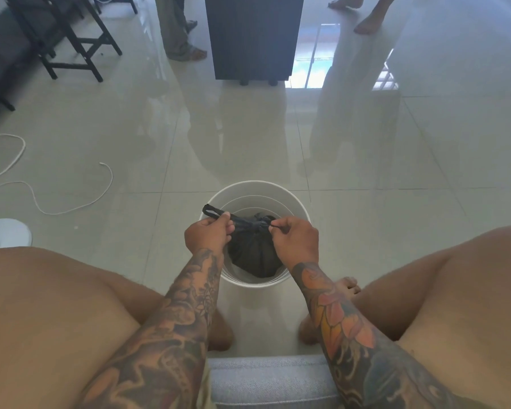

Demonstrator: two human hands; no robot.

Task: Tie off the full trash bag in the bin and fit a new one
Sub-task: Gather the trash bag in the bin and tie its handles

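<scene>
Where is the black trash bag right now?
In the head view, the black trash bag sits inside the white bin on the floor at center, its ties pulled by the left hand and right hand.
</scene>
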